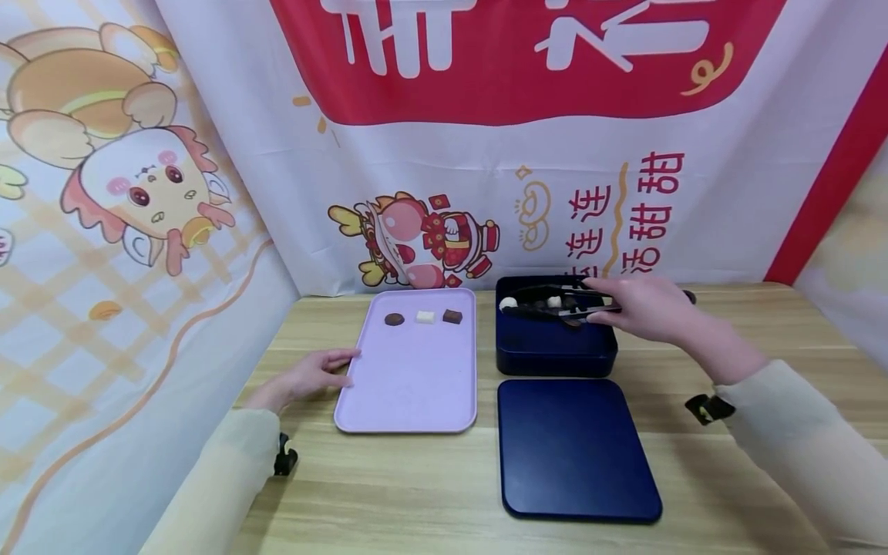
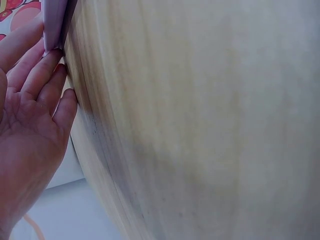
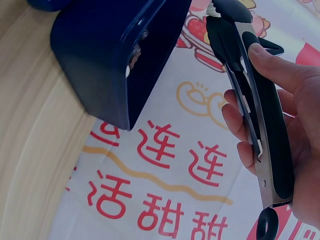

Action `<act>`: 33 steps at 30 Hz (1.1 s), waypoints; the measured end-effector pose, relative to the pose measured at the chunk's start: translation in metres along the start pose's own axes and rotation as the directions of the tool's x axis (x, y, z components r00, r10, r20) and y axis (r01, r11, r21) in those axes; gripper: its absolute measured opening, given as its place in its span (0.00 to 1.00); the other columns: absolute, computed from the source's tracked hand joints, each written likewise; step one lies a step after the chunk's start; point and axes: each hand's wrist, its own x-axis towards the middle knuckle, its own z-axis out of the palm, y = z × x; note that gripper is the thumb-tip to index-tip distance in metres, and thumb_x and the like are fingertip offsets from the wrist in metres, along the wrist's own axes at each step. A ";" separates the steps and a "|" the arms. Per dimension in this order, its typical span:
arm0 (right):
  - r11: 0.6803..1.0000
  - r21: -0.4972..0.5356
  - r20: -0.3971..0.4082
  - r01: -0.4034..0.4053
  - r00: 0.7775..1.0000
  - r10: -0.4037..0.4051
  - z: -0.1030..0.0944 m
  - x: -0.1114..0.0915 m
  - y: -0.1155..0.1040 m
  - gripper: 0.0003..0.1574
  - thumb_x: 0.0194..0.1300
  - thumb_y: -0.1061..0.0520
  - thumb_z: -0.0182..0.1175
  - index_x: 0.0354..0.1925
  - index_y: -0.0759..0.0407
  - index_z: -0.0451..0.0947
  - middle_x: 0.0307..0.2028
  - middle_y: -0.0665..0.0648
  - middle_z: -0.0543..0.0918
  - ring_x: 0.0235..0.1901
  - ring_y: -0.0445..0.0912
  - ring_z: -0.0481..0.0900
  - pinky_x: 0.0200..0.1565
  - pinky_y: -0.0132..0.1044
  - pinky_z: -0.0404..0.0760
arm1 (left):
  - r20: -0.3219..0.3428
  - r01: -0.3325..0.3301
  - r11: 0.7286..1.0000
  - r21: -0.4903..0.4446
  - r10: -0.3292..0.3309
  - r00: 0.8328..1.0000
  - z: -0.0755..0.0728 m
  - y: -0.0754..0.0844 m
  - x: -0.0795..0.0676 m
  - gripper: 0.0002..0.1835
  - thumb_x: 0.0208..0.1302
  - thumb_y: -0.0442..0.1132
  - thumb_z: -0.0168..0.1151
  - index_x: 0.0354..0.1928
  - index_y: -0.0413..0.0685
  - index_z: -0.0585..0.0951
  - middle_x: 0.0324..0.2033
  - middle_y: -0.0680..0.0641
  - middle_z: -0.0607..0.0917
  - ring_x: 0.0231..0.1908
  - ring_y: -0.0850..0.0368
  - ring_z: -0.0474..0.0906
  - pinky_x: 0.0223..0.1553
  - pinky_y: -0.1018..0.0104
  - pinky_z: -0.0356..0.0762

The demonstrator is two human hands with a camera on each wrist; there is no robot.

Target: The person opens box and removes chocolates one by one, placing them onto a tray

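My right hand (image 1: 641, 307) grips black-handled tongs (image 3: 265, 115), thumb on one side and fingers curled round the other. Between the tongs' tips is a white round piece (image 1: 509, 303), held above the dark blue box (image 1: 555, 364). Inside that box lie several dark and white pieces, partly hidden by the tongs. Fingers fairly straight, my left hand (image 1: 312, 375) touches the left edge of a lilac tray (image 1: 409, 385). Along the tray's far end sit a round brown chocolate (image 1: 394, 318), a white block (image 1: 425, 317) and a brown square chocolate (image 1: 452, 316).
A dark blue lid (image 1: 576, 451) lies flat on the wooden table (image 1: 388, 493), in front of the box. Printed cloth (image 1: 444, 169) hangs right behind the tray and box. Another cloth wall (image 1: 139, 308) stands close on the left.
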 end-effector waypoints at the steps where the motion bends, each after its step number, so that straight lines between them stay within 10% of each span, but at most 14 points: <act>1: 1.000 -0.004 -0.013 0.011 1.000 -0.012 0.000 0.001 -0.001 0.35 0.60 0.48 0.68 0.60 0.65 0.75 0.32 0.59 0.86 0.22 0.44 0.79 0.22 0.41 0.76 | 0.000 0.002 1.000 0.000 -0.002 1.000 0.000 0.000 0.000 0.36 0.62 0.36 0.66 0.70 0.38 0.64 0.67 0.34 0.63 0.69 0.38 0.56 0.69 0.47 0.50; 22: 0.995 -0.027 -0.044 0.093 0.995 -0.094 0.005 0.027 -0.037 0.36 0.58 0.46 0.70 0.61 0.61 0.76 0.46 0.60 0.86 0.25 0.45 0.81 0.19 0.38 0.75 | 0.004 0.022 1.000 -0.018 -0.021 1.000 0.000 0.001 0.000 0.36 0.62 0.36 0.66 0.70 0.39 0.64 0.68 0.34 0.62 0.69 0.39 0.55 0.69 0.47 0.50; 33: 0.988 0.014 -0.037 0.155 0.987 -0.154 0.026 0.053 -0.066 0.37 0.59 0.44 0.69 0.62 0.60 0.76 0.54 0.59 0.82 0.47 0.52 0.83 0.45 0.49 0.82 | 0.002 0.009 1.000 0.023 -0.009 1.000 -0.001 -0.002 -0.001 0.35 0.63 0.38 0.66 0.71 0.41 0.65 0.67 0.34 0.63 0.69 0.39 0.55 0.69 0.47 0.49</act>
